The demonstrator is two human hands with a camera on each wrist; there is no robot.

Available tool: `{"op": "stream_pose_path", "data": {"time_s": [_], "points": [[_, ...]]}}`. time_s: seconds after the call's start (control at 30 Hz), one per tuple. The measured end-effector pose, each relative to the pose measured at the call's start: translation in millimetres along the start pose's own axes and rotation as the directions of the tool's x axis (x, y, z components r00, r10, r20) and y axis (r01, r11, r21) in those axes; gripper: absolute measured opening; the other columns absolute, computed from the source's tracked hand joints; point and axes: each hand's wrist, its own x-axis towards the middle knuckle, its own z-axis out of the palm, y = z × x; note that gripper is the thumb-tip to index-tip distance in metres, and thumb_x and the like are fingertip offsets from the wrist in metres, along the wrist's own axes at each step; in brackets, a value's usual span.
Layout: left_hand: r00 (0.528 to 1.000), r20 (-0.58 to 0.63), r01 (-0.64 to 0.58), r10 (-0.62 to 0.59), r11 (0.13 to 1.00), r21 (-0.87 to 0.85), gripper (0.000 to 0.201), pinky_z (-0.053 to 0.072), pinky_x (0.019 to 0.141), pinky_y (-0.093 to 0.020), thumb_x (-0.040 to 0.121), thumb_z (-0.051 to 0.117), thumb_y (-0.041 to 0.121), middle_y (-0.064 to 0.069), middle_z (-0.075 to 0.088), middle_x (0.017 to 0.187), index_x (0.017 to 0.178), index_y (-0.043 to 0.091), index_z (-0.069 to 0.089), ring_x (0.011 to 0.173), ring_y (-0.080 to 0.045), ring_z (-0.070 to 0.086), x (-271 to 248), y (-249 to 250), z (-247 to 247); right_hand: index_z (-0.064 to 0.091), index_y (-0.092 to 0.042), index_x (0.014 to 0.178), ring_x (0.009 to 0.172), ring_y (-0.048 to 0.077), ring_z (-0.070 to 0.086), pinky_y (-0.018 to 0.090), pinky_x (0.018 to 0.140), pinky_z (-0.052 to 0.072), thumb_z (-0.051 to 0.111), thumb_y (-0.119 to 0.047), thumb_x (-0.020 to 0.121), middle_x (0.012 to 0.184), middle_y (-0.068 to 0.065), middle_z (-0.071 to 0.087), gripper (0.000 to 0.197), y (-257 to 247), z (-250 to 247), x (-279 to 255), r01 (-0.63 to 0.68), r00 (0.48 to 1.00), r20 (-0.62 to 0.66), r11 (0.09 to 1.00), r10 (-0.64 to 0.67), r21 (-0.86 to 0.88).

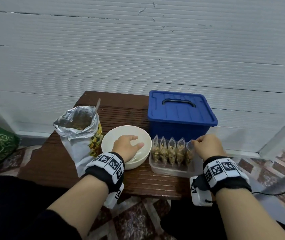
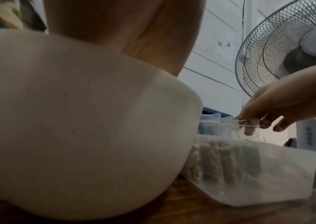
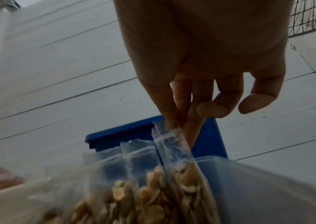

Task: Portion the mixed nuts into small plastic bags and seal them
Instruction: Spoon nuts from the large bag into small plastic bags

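On the dark brown slatted wooden table point(image 1: 55, 163), an opened silver foil bag of mixed nuts point(image 1: 79, 134) stands at the left with a metal spoon handle point(image 1: 97, 105) sticking out. Just right of it, the left hand point(image 1: 127, 146) reaches into the round white bowl point(image 1: 145, 135), fingers loosely spread, grasping nothing visible. Next, five small clear plastic bags of nuts point(image 1: 172, 150) stand upright in a clear plastic tray point(image 1: 171, 170). The right hand point(image 1: 206, 144) pinches the top of the rightmost bag point(image 3: 174, 145), before the blue lidded plastic box point(image 1: 180, 113)
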Motion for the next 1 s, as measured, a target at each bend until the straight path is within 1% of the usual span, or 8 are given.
{"op": "stream_pose_path", "data": {"time_s": [0.17, 0.3, 0.43, 0.6, 0.67, 0.8, 0.9, 1.0], "points": [[1.0, 0.002, -0.014, 0.014, 0.995, 0.097, 0.057, 0.038, 0.107, -0.037, 0.081, 0.075, 0.035, 0.0, 0.054, 0.138, 0.132, 0.019, 0.057, 0.124, -0.021, 0.051, 0.2, -2.9, 2.6, 0.062, -0.022, 0.068, 0.084, 0.028, 0.06, 0.044, 0.087, 0.05, 0.056, -0.035, 0.092, 0.082, 0.006, 0.065, 0.028, -1.7, 2.2, -3.4, -0.021, 1.0, 0.004, 1.0, 0.021, 0.011], [0.996, -0.077, -0.025, 0.034, 0.994, 0.11, 0.031, 0.043, 0.098, -0.03, 0.089, 0.066, 0.033, 0.001, 0.065, 0.122, 0.117, 0.02, 0.067, 0.112, -0.019, 0.057, -2.1, 0.2, 1.8, 0.062, -0.021, 0.074, 0.084, 0.026, 0.058, 0.046, 0.09, 0.047, 0.053, -0.038, 0.092, 0.082, 0.004, 0.063, 0.027, -3.5, 1.4, -3.8, -0.014, 1.0, 0.006, 1.0, 0.014, -0.001], [0.991, -0.131, -0.011, 0.018, 0.998, 0.054, 0.025, 0.043, 0.09, -0.028, 0.092, 0.06, 0.038, 0.0, 0.068, 0.112, 0.105, 0.019, 0.07, 0.104, -0.018, 0.059, -6.4, 3.3, -3.0, 0.066, -0.021, 0.086, 0.093, 0.03, 0.058, 0.047, 0.093, 0.045, 0.05, -0.04, 0.093, 0.09, 0.006, 0.064, 0.026, -4.9, 0.2, -2.2, -0.022, 1.0, -0.007, 0.999, 0.021, -0.04], [0.975, -0.215, -0.056, 0.048, 0.998, -0.031, 0.029, 0.043, 0.097, -0.029, 0.095, 0.055, 0.036, 0.001, 0.068, 0.114, 0.111, 0.017, 0.069, 0.109, -0.018, 0.059, -7.1, 3.9, -10.9, 0.067, -0.019, 0.102, 0.103, 0.032, 0.056, 0.046, 0.095, 0.043, 0.048, -0.039, 0.095, 0.102, 0.009, 0.066, 0.03, -7.6, -0.6, 1.0, -0.009, 0.998, -0.062, 0.997, 0.004, -0.075], [0.964, -0.258, -0.086, 0.06, 0.992, -0.092, 0.02, 0.044, 0.095, -0.027, 0.091, 0.062, 0.03, 0.004, 0.069, 0.105, 0.103, 0.017, 0.071, 0.103, -0.013, 0.06, -6.6, 3.9, -14.3, 0.067, -0.018, 0.103, 0.103, 0.032, 0.056, 0.046, 0.096, 0.042, 0.047, -0.039, 0.095, 0.103, 0.01, 0.066, 0.03, -10.0, -1.8, 0.8, 0.011, 0.995, -0.098, 0.997, -0.019, -0.081], [0.944, -0.321, -0.135, 0.079, 0.978, -0.156, 0.01, 0.044, 0.077, -0.021, 0.079, 0.077, 0.024, 0.011, 0.064, 0.079, 0.078, 0.02, 0.069, 0.079, -0.006, 0.059, -8.9, 3.1, -20.8, 0.067, -0.017, 0.105, 0.105, 0.033, 0.055, 0.044, 0.095, 0.04, 0.048, -0.038, 0.095, 0.103, 0.01, 0.066, 0.03, -17.3, -5.0, -2.6, 0.06, 0.985, -0.154, 0.994, -0.074, -0.095], [0.955, -0.288, -0.13, 0.069, 0.971, -0.199, 0.01, 0.052, 0.08, -0.03, 0.081, 0.076, 0.024, 0.007, 0.067, 0.074, 0.073, 0.022, 0.069, 0.078, -0.011, 0.064, -6.1, -1.6, -23.2, 0.065, -0.017, 0.107, 0.11, 0.033, 0.052, 0.044, 0.096, 0.037, 0.047, -0.037, 0.096, 0.106, 0.01, 0.066, 0.03, -25.3, -8.9, -6.9, 0.085, 0.979, -0.176, 0.992, -0.1, -0.092], [0.96, -0.28, -0.111, 0.032, 0.957, -0.27, 0.012, 0.056, 0.084, -0.041, 0.086, 0.071, 0.02, 0.002, 0.07, 0.079, 0.075, 0.024, 0.068, 0.083, -0.017, 0.067, -4.8, -5.4, -26.1, 0.064, -0.018, 0.108, 0.111, 0.033, 0.051, 0.043, 0.095, 0.034, 0.045, -0.037, 0.096, 0.106, 0.01, 0.065, 0.029, -33.3, -11.2, -9.6, 0.107, 0.975, -0.187, 0.99, -0.123, -0.097]]}}
